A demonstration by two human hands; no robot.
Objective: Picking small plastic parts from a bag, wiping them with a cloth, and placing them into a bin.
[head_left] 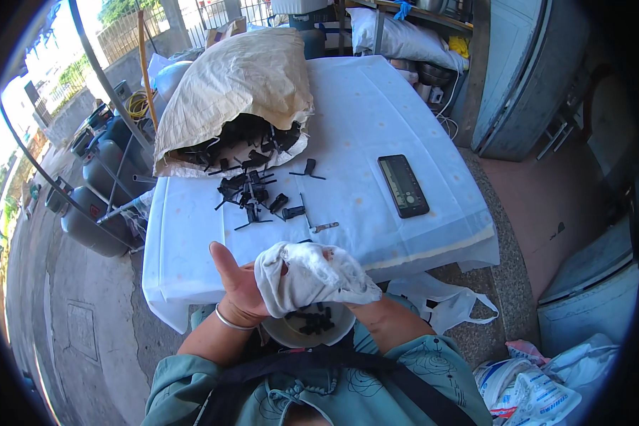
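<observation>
Left hand bare, thumb up, fingers curled against white cloth glove; grip closed on glove edge. Right hand inside same glove; own grip hidden, cannot tell. Directly below both hands: white bowl with small black parts. Beyond hands on white-covered bench: loose black clips, open sack spilling more, dark flat device off right.

head: worn on the head | faces steeply down | close over hands | table ahead
</observation>
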